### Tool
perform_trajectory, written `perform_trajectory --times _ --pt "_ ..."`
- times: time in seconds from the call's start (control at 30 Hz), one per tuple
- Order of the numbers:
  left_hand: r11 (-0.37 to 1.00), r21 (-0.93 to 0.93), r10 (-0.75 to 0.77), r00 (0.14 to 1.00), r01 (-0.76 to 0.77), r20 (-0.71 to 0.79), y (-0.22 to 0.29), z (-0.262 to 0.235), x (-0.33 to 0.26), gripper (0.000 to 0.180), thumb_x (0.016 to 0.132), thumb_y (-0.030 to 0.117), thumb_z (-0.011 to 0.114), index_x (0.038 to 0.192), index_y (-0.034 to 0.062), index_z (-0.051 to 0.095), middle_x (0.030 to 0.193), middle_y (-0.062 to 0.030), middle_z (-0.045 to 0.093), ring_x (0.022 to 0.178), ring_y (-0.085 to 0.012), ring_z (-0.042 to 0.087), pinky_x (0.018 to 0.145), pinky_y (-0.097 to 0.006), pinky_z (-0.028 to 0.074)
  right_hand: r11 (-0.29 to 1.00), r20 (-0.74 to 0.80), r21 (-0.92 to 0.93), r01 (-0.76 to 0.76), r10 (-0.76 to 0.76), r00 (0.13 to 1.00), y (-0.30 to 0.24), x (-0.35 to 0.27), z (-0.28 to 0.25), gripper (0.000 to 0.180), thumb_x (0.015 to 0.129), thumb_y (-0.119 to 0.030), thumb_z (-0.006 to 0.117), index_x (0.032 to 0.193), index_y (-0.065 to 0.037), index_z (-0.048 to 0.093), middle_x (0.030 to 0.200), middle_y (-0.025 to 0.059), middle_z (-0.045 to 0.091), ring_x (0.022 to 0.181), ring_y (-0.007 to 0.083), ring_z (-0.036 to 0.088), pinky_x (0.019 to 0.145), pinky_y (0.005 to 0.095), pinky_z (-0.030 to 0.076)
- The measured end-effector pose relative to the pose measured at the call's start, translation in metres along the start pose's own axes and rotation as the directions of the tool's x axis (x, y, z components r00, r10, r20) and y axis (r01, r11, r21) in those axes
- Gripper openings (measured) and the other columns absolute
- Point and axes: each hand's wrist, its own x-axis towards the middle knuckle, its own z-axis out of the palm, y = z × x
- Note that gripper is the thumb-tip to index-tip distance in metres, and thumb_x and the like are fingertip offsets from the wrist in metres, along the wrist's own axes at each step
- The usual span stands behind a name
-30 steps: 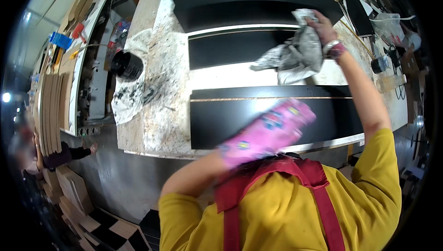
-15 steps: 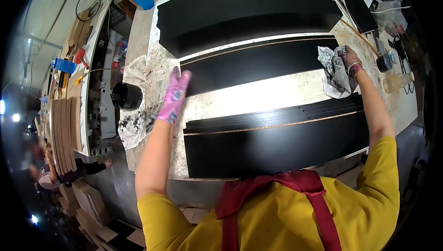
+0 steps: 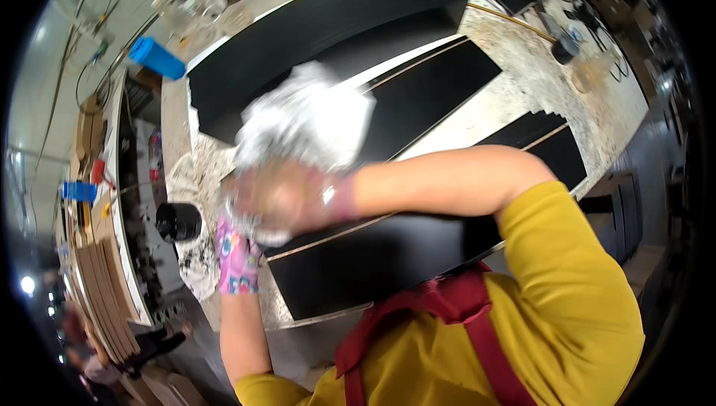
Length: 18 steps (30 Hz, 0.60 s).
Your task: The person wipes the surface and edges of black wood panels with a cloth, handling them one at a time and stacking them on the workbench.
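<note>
My right hand [image 3: 287, 197], smeared by motion, has crossed to the left side of the table. It grips a crumpled, whitish rag [image 3: 309, 119], which flares out over the left part of the middle black board [image 3: 440, 89]. My left hand [image 3: 239, 260], in a pink patterned glove, is just below it by the boards' left ends. The right hand covers its fingers, so their pose is hidden. Nearer to me lies a stack of black boards [image 3: 350, 272], and a larger stack of black panels [image 3: 328, 18] is at the back.
A black pot [image 3: 179, 222] and a stained cloth [image 3: 198, 264] are at the table's left edge. A blue bottle [image 3: 156, 57] stands at the back left. On the right are a small dark cup [image 3: 564, 49] and a thin yellow stick [image 3: 514, 22].
My right hand has swept the rag from the middle board's right end to its left. My left hand has come nearer to me. The view has turned.
</note>
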Motion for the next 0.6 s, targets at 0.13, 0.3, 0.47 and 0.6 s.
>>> perform_trajectory --times 0.13,0.3,0.47,0.6 --pt "0.935 0.319 0.235 0.943 -0.154 -0.235 0.006 -0.015 -0.013 0.034 0.095 0.023 0.059 0.122 0.0014 0.059 0.112 -0.0086 0.064 0.104 -0.0196 0.063 0.085 -0.031 0.054 0.91 -0.048 -0.277 -0.309 0.308 0.95 0.054 -0.062 -0.022 0.032 0.089 -0.02 0.056 0.117 -0.004 0.057 0.098 0.0141 0.064 0.087 0.0295 0.064 0.08 0.043 0.051" --pt "0.919 0.363 0.265 0.925 -0.157 -0.272 0.005 -0.001 -0.006 0.039 0.093 0.025 0.064 0.122 -0.0007 0.061 0.113 -0.0076 0.065 0.099 -0.0146 0.062 0.091 -0.028 0.049 0.281 -0.254 -0.664 -0.693 0.787 0.563 0.17 -0.238 -0.227 0.027 0.091 -0.02 0.054 0.11 -0.003 0.06 0.103 0.0172 0.065 0.097 0.0324 0.064 0.082 0.0394 0.053" --pt "0.753 0.625 0.39 0.905 -0.206 -0.171 0.01 -0.009 0.002 0.04 0.096 0.029 0.057 0.122 -0.001 0.062 0.117 -0.0097 0.063 0.105 -0.0165 0.06 0.093 -0.03 0.047 0.428 0.149 -0.721 -0.545 0.864 0.481 0.102 -0.149 -0.162 0.027 0.085 -0.021 0.059 0.108 -0.005 0.06 0.115 0.0144 0.06 0.106 0.032 0.059 0.091 0.0386 0.049" --pt "0.786 0.571 0.339 0.938 -0.237 -0.078 0.026 -0.047 0.011 0.04 0.099 0.027 0.05 0.125 -0.0027 0.059 0.119 -0.0112 0.062 0.108 -0.0171 0.059 0.096 -0.031 0.046 0.892 0.035 -0.404 -0.202 0.235 0.971 0.088 -0.171 -0.135 0.025 0.088 -0.022 0.057 0.108 -0.006 0.059 0.113 0.012 0.061 0.101 0.0301 0.061 0.089 0.0376 0.05"
